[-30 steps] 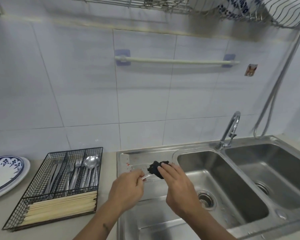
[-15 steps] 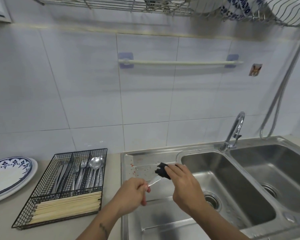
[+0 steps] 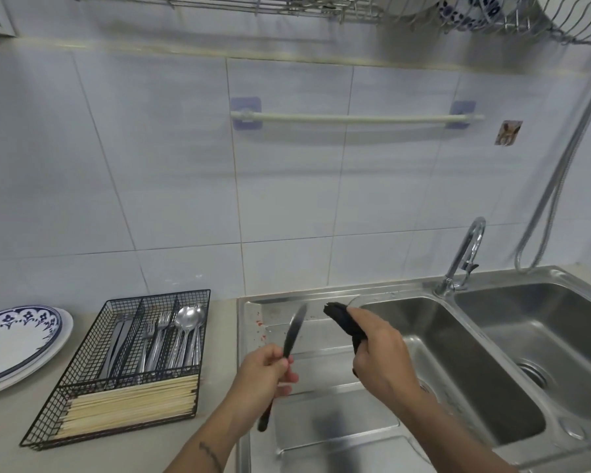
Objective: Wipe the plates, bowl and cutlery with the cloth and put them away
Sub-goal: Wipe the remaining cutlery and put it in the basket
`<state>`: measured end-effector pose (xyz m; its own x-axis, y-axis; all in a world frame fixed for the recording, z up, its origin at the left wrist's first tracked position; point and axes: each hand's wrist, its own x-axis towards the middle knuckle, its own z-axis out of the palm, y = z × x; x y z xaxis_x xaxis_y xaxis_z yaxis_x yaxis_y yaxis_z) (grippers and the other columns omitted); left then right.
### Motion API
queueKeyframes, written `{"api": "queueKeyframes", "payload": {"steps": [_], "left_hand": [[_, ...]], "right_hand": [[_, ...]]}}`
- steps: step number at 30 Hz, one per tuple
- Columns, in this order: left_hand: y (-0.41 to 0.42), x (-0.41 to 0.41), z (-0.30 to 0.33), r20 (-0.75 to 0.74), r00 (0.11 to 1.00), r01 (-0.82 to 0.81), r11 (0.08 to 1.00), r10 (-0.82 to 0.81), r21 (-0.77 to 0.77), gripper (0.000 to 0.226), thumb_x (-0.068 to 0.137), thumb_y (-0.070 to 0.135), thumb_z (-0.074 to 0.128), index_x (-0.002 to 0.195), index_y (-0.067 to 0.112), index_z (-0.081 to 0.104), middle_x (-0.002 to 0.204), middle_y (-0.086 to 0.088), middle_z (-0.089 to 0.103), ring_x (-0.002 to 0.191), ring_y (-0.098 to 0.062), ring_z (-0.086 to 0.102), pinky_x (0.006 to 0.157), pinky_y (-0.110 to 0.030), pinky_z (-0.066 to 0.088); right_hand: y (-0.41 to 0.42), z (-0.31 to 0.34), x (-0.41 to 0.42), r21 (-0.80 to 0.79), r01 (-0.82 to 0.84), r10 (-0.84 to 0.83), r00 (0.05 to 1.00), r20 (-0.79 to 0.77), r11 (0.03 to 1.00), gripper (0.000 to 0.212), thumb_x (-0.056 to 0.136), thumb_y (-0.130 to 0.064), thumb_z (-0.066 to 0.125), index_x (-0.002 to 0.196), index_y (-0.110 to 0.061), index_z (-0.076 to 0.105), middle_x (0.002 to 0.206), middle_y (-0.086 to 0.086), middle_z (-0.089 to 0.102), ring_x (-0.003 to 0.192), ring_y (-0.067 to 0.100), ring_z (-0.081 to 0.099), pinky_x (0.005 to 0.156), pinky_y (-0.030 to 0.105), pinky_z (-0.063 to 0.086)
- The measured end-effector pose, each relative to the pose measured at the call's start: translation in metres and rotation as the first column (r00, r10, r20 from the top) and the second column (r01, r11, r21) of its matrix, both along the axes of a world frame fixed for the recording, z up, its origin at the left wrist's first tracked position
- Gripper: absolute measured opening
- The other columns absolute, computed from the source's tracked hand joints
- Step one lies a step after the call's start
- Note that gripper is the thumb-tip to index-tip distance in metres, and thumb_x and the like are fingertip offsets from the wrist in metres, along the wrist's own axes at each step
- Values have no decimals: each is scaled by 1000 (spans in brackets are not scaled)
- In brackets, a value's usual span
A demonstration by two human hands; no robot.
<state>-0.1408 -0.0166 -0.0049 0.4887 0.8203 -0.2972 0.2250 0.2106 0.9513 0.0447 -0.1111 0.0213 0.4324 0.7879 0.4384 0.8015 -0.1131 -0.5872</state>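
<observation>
Knife (image 3: 296,331): I hold it in my left hand (image 3: 265,373), fingers curled round the middle of it, blade tilted up over the sink's draining board (image 3: 321,418), dark handle end pointing down toward me. My right hand (image 3: 379,349) grips the bunched dark cloth (image 3: 343,320), just beside the blade but apart from it.

Head view, step in hand: wiping the knife appears finished or nearly so. To do it well, I judge the cloth should fold over the blade's dull back and run from handle to tip, away from the edge.

Put-away point: the wire cutlery tray (image 3: 82,370) on the worktop (image 3: 0,431), left of the sink. Its leftmost slot already holds knives; forks (image 3: 156,339) and spoons (image 3: 188,331) fill the next slots, chopsticks (image 3: 130,401) the front. Two stacked plates (image 3: 17,343) sit further left.
</observation>
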Motion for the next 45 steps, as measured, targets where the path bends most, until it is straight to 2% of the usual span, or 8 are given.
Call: {"api": "queueKeyframes", "payload": {"steps": [4,8,11,15,21,25,33,45], "left_hand": [[7,7,10,71,990,-122,991,125,-52,16,96,-1,55,94,5,69,95,-13,67,93,-27,65,91,-43,57],[6,9,10,9,982,-189,979,189,75,14,91,1,62,93,13,70,94,-10,70,89,-23,66,83,-39,56],[6,11,6,86,956,-282,959,281,0,12,89,-4,61,94,6,66,92,-17,72,83,-27,71,77,-40,60],[8,15,8,271,881,-339,917,388,-211,14,93,-3,52,97,3,63,93,-23,72,80,-34,75,69,-36,60],[7,5,15,370,786,-354,851,496,-388,17,99,-1,47,97,3,63,106,-24,67,85,-37,74,69,-36,61],[4,7,17,419,772,-325,863,478,-386,15,100,-1,47,102,2,61,102,-26,71,83,-36,75,67,-35,62],[3,0,8,421,807,-328,907,414,-265,14,102,3,48,110,0,59,111,-15,72,89,-32,75,77,-36,63],[2,14,5,374,803,-402,885,464,-234,10,95,10,65,96,0,70,92,-17,76,80,-28,76,74,-37,60]], "right_hand": [[-3,-11,-17,-99,-84,73,991,-110,992,70,74,6,41,122,-43,58,100,-20,63,82,4,58,72,18,49],[1,-20,-29,-125,-103,74,973,-219,987,72,73,8,38,119,-41,62,91,-11,63,73,7,60,55,13,48],[4,-19,-41,-86,-83,67,982,-177,993,73,73,6,39,125,-41,57,101,-16,61,83,10,60,71,28,56],[6,-24,-59,-83,-132,134,991,23,988,68,77,1,46,137,-31,50,133,-13,53,119,9,48,100,26,43],[4,-32,-46,-185,-30,73,970,231,982,73,68,5,61,136,-20,53,131,-7,55,121,20,50,99,31,46],[6,-24,-62,-102,-133,160,927,339,986,72,56,7,71,125,-13,61,122,0,63,114,22,55,97,27,44],[-9,-35,-11,-177,105,-71,979,189,979,75,69,12,47,129,-31,57,122,-16,59,111,13,53,88,21,44],[10,-19,-53,-25,-68,70,988,137,997,61,78,6,54,134,-19,55,131,-8,57,118,12,50,101,27,43]]}}
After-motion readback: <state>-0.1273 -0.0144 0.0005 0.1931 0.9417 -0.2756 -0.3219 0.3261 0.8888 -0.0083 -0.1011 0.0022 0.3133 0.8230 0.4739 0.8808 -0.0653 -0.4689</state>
